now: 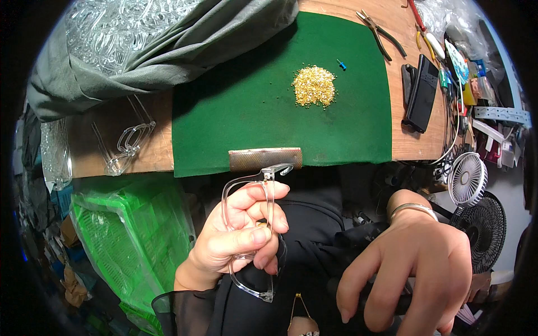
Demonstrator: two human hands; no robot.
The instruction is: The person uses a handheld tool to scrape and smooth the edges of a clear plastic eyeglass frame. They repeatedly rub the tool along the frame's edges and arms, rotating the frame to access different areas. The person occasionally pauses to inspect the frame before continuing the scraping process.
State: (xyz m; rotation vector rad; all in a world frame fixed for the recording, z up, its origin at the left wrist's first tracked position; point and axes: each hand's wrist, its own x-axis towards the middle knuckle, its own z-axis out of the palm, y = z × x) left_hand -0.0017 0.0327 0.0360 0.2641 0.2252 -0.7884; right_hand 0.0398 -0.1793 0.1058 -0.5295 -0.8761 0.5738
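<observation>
A clear plastic eyeglass frame [271,206] is held in my left hand [248,231], between thumb and fingers, over my lap just below the table edge. My right hand [412,269] hangs at the lower right, away from the frame, fingers spread and bent downward; its palm side is hidden. Before me a green mat [235,117] covers part of the wooden table, and a heap of small gold-coloured metal pieces [314,86] lies on it. Beside the heap is a blue push pin [341,65]. A dark textured pad [265,159] sits at the mat's front edge.
More clear frames [130,143] lie at the left, below a grey cloth [185,54] and a large pile of clear frames [113,33]. Pliers [378,35], a black phone [421,94], cables and a small white fan [467,179] are at right. A green crate [130,235] stands below left.
</observation>
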